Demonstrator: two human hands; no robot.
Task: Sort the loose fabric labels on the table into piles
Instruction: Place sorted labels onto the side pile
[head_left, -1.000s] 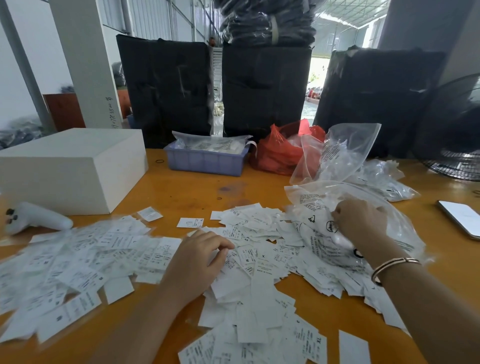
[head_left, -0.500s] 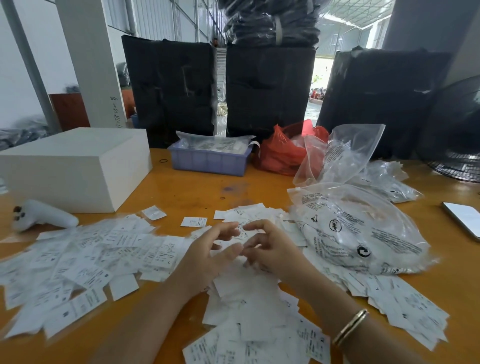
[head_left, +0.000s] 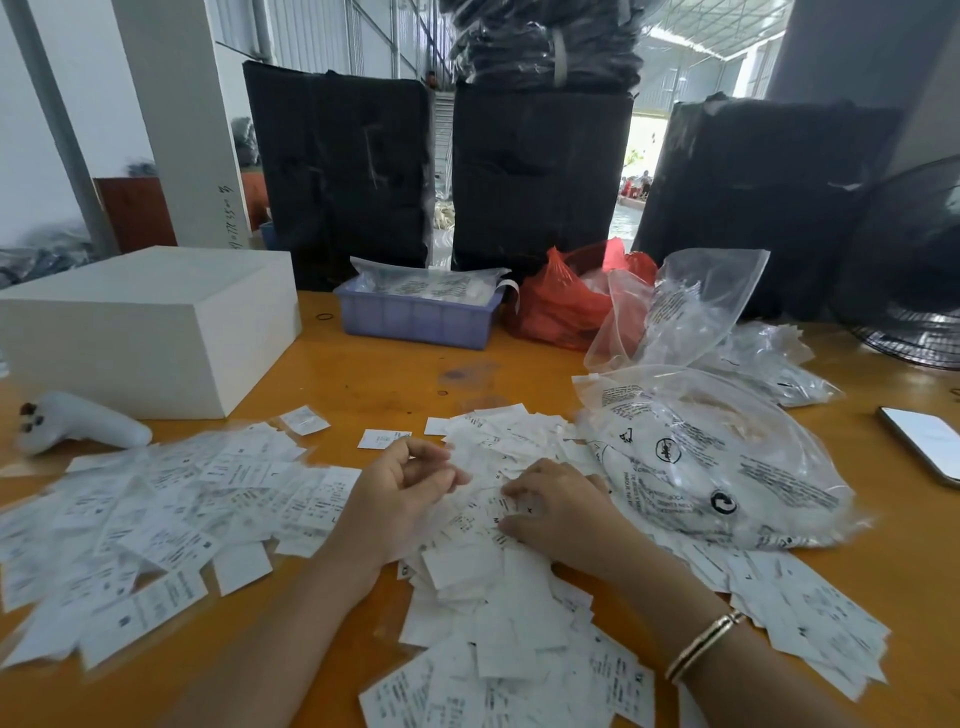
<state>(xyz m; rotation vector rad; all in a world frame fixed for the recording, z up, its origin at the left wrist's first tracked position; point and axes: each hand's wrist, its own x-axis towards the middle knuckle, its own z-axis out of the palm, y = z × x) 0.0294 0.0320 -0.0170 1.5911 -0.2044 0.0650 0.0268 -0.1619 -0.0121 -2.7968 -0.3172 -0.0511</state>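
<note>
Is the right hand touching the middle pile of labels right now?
Touching. The head view shows the right hand lying palm-down on the middle pile of labels, its fingers spread onto the top sheets with no gap showing.

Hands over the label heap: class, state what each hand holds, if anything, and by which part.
Left hand: loosely curled, nothing visible in it. Right hand: fingertips rest on the central labels; whether it pinches one cannot be told.

We see two bare forearms, no sleeves, with short plain nails on the left hand and right hand. The right wrist wears a thin gold-toned bangle with a dark stripe.
</note>
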